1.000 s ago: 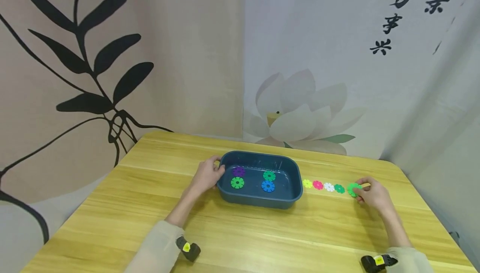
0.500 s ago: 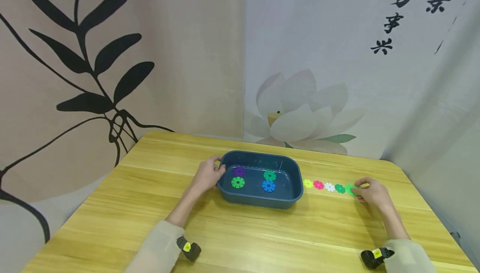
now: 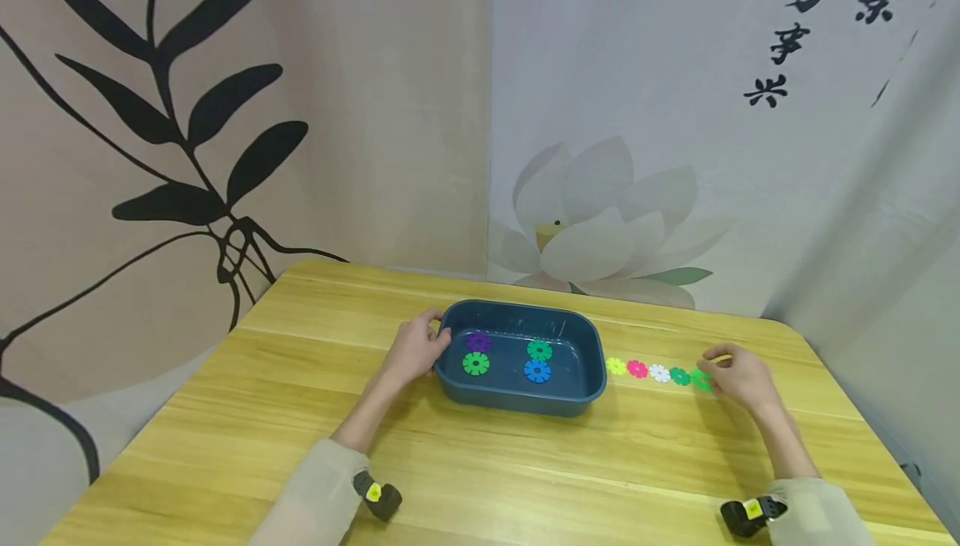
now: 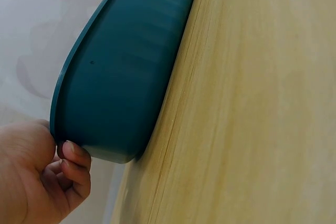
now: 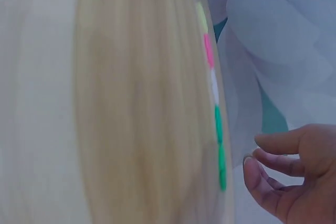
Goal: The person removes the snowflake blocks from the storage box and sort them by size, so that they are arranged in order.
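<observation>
My left hand [image 3: 411,351] grips the left end of the dark blue plastic basin [image 3: 517,398], thumb over the rim and fingers curled underneath, as the left wrist view shows. On the table to the basin's right lies a row of flower-shaped plastic discs: yellow [image 3: 616,366], pink [image 3: 637,369], white [image 3: 659,373], dark green [image 3: 680,377] and a light green disc [image 3: 700,379] at the right end. Just over that last disc hovers my right hand [image 3: 742,375], partly covering it. In the right wrist view its fingers are loosely bent, apart from the discs and holding nothing.
Inside the basin lie a purple disc [image 3: 478,341], a light green disc [image 3: 476,363], a green disc [image 3: 539,350] and a blue disc [image 3: 537,371]. The wooden table [image 3: 480,479] ends at the back before a printed curtain [image 3: 390,112].
The right hand moved the light green disc left against the dark green one, then let go and rose slightly. The left hand stayed on the basin.
</observation>
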Motion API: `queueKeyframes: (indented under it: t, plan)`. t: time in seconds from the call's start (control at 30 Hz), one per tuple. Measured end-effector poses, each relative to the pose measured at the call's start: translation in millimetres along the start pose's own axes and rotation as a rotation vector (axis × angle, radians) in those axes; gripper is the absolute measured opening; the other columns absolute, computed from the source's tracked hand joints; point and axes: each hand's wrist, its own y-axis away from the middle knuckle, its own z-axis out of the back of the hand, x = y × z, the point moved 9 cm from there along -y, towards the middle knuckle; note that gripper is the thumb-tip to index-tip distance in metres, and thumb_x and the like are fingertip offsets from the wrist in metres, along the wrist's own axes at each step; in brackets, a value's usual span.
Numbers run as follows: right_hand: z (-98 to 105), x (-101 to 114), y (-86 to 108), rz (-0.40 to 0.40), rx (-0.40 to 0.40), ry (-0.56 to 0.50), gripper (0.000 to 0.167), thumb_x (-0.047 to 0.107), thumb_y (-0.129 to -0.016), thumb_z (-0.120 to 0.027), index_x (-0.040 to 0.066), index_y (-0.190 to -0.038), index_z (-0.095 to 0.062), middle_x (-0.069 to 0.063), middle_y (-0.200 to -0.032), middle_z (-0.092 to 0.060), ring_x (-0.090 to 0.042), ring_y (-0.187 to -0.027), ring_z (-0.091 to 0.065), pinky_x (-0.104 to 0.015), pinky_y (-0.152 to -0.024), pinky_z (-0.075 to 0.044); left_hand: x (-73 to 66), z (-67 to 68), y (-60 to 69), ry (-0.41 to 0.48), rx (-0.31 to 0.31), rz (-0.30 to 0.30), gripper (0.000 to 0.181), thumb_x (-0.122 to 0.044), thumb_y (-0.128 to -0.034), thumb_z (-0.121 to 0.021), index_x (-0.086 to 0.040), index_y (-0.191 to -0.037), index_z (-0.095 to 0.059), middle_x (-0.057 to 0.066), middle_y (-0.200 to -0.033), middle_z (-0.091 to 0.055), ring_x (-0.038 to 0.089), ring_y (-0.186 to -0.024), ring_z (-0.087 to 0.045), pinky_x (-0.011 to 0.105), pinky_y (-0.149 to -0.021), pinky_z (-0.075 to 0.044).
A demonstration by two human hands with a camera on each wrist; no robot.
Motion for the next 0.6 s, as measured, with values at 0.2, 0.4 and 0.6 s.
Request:
queueKeyframes:
  t: [0.2,0.4,0.6]
  plan:
    - [-8,37,-0.6,0.091,-0.017,0.01,0.033,0.017,-0.102,-0.058,-0.012,-0.118,-0.057,-0.026,-0.097,-0.067,-0.028,-0.073,-0.069,-0.034,-0.06,-0.054,0.2,-0.3,0.0,0.01,0.004,0.008,0.037,-0.008,-0.1002,-0.058,0.006,-0.134,-0.055,0.002,-0.051,-0.047,0.017,-0.036,-0.051,0.022,-0.037,-0.039]
    - [-21,79,-0.2,0.193,-0.01,-0.018,0.029,0.015,-0.101,-0.061,-0.008,-0.117,-0.059,-0.026,-0.1,-0.068,-0.031,-0.077,-0.071,-0.033,-0.061,-0.057,0.5,-0.1,-0.3,0.01,0.0,0.013,0.037,-0.009,-0.1001,-0.059,0.006,-0.134,-0.055,0.001,-0.051,-0.046,0.016,-0.036,-0.051,0.023,-0.037,-0.041]
    - [-33,115,0.9,0.262,-0.015,-0.035,0.026,0.013,-0.098,-0.065,-0.006,-0.116,-0.062,-0.018,-0.096,-0.069,-0.031,-0.077,-0.071,-0.033,-0.06,-0.054,-0.8,0.5,0.3,0.011,-0.004,0.003,0.036,-0.009,-0.1001,-0.058,0.006,-0.133,-0.055,0.001,-0.05,-0.046,0.015,-0.035,-0.051,0.024,-0.037,-0.042]
